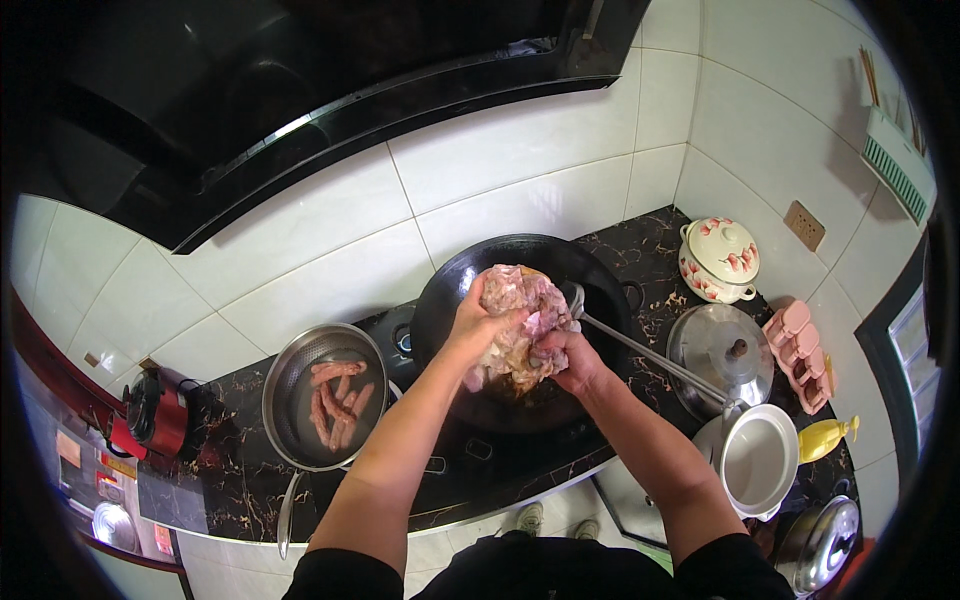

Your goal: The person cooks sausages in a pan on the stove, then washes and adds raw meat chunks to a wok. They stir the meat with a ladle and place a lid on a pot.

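Note:
Both of my hands hold a large heap of raw cut meat (525,315) above a black wok (465,262) on the cooktop. My left hand (480,326) grips the heap from the left, its thumb lying across the front. From the lower right, my right hand (574,360) cups it, with some fingers hidden in the meat. Brown liquid or sauce shows in the wok just under the pieces. A long-handled metal ladle or spatula (652,351) has its head inside the wok's right side, and its handle slants down to the right.
Left of the wok stands a steel pan (276,409) holding several sausage-like meat pieces (337,405). At right are a floral enamel pot (720,259), a metal lid (694,337), a pink seasoning holder (799,356), a white pot (761,461) and a yellow bottle (823,440). A black range hood (337,135) overhangs.

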{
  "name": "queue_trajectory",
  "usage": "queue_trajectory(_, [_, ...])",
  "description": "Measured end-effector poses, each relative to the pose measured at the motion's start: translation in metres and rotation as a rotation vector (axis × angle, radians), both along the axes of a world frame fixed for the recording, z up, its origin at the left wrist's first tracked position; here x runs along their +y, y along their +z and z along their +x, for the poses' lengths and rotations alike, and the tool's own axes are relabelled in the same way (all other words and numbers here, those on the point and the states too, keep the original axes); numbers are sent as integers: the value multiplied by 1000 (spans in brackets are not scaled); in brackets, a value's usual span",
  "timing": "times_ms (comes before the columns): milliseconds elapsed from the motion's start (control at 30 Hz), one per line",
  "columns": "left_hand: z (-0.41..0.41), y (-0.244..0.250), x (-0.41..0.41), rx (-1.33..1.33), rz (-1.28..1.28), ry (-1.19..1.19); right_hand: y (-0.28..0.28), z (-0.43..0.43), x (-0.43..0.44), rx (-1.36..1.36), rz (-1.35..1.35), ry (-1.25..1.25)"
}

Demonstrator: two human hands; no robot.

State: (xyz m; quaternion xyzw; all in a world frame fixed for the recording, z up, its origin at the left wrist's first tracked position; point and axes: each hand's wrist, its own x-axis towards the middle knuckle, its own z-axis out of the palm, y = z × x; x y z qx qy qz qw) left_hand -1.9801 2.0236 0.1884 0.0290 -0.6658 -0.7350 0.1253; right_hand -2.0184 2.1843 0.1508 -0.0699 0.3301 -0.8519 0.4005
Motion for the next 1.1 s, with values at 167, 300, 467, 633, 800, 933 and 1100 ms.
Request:
queue_trajectory(167, [-16, -2, -19, -357, -29, -44, 0, -14, -4, 58, 139, -5])
queue_trajectory(300, [-24, 6, -31, -428, -90, -71, 24, -28, -12, 7, 358, 41])
queue_trajectory(467, [-33, 23, -39, -413, -147, -183, 49, -31, -18, -60, 358, -68])
queue_trajectory(633, [-30, 16, -48, -316, 15, -284, 61, -34, -26, -100, 284, -162])
queue_trajectory(800, [-33, -11, -61, -471, -180, -244, 40, -60, -9, -4, 360, -142])
queue_trajectory(933, [-23, -27, -38, -399, -1010, -412, 48, -55, 30, 102, 689, -29])
queue_trajectory(1100, [-15, -69, 10, -183, -1417, -487, 48, -44, 67, 137, 842, 141])
